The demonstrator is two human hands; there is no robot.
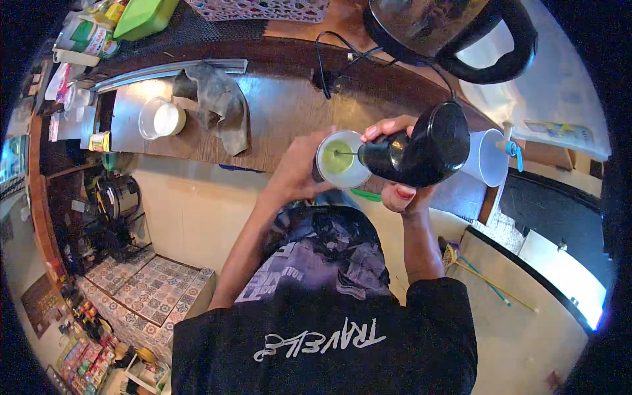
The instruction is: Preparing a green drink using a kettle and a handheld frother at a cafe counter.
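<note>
My left hand [301,164] is closed around a cup [343,176] of pale green liquid near the counter's front edge. My right hand [403,194] grips a glossy black handheld mixer [428,151], its thin shaft reaching into the liquid; whether it touches the bottom is hidden. Just right of the mixer is a pale translucent container [490,158] on its side or tilted, by a small blue item [517,155]. Further left on the wooden counter [283,99] are a tub of white contents [164,122] and a crumpled grey cloth [220,112].
A large black-handled kettle or pot [503,62] and dark cord [322,72] are at the back right. A lattice basket [257,10] and green box [141,16] line the back. A fan [118,197] stands below left, near a tiled step [145,283]; poles [490,280] lie low at right.
</note>
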